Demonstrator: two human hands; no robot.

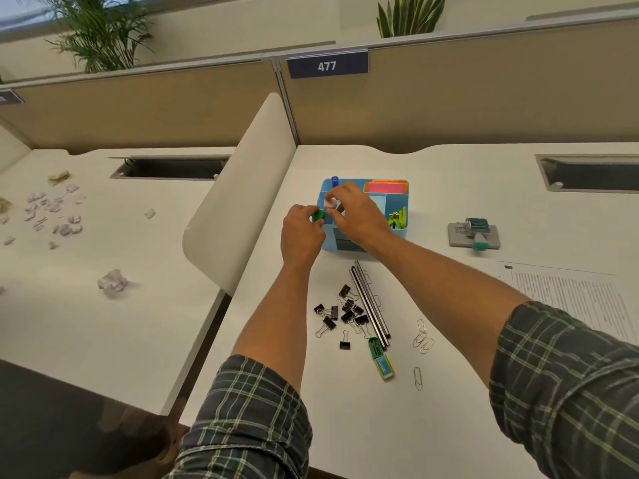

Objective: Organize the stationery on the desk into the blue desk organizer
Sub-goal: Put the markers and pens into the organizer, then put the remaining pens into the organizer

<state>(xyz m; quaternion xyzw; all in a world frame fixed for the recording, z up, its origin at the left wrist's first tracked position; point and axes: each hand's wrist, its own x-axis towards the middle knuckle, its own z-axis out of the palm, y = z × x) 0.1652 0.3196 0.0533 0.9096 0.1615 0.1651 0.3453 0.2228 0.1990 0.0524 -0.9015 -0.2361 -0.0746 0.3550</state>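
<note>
Right now, both hands are held over the blue organizer (pixel 363 216), which sits toward the back of the desk (pixel 466 409), near its left edge beside the white divider (pixel 238 195). A small green round piece (pixel 318 216) is pinched in the curled fingers of the left hand (pixel 301 233) at the organizer's left wall, while a small pale round thing (pixel 330 203) is gripped between the fingertips of the right hand (pixel 352 209) just above the front-left compartments; what these two pieces are cannot be told, though a cap and its body being parted or joined before stowing would be a fair guess. The organizer is already partly filled: pink and orange sticky notes (pixel 386 187) are stood in the back right compartment, yellow-green items (pixel 397 217) in the front right one, and a blue pen top (pixel 334 181) is seen at the back left. Much is left to be sorted nearer the front edge: black binder clips (pixel 342 312) are scattered in a loose cluster, dark pencils (pixel 370 302) are laid just beside them, a green sharpener (pixel 376 347) and a yellow-green box (pixel 385 367) are set at the pencils' near end, and wire paper clips (pixel 422 338) lie to the right. A grey stamp pad (pixel 473 235) and a printed sheet (pixel 570 295) are parked toward the right edge.
</note>
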